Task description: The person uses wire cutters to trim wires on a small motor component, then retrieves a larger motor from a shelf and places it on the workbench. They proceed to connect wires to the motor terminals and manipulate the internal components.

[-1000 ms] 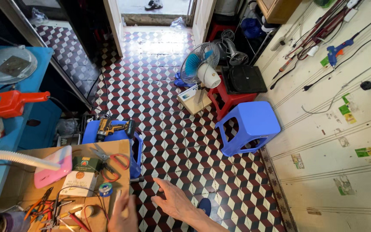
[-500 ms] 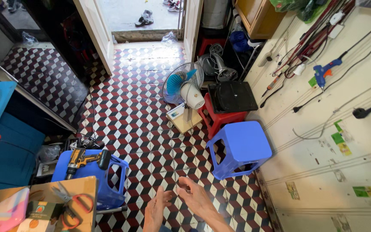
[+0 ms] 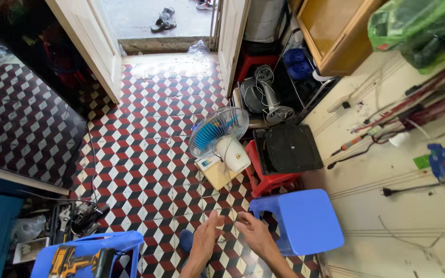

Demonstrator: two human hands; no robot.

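Your left hand [image 3: 204,242] and right hand [image 3: 253,236] hang low over the tiled floor [image 3: 145,149], palms facing, fingers loosely apart and holding nothing. The blue stool [image 3: 305,221] sits just beside your right hand, on its outer side; the small fan [image 3: 220,135] stands farther ahead.

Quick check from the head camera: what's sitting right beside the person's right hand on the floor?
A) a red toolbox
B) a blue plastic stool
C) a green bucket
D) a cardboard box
B: the blue plastic stool stands on the tiled floor just to the right of the right hand, while both hands are empty, the left hand raised next to it.
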